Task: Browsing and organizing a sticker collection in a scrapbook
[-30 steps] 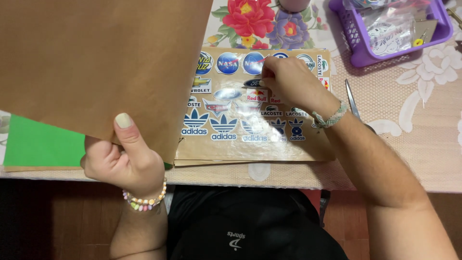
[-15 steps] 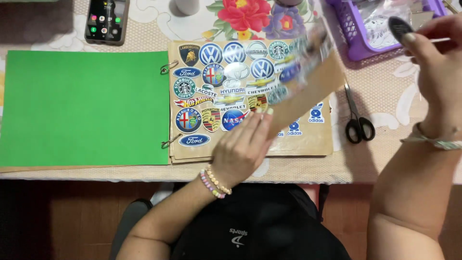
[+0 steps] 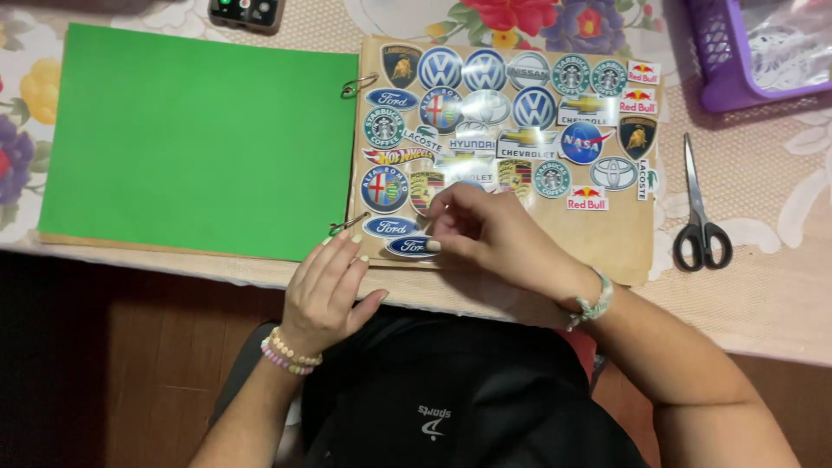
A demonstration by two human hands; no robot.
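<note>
Right hand pinches a blue oval sticker on the brown page. Left hand rests loosely open, empty, at the page's edge. Sticker looks thin, floppy, tearable; best lifted by its rim.

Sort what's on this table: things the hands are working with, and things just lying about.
In use:
- brown sticker page
- oval blue sticker under the right hand
- left hand at the page's lower edge
- binder rings

Lying about:
- green page
- scissors
- purple basket
- phone
</note>
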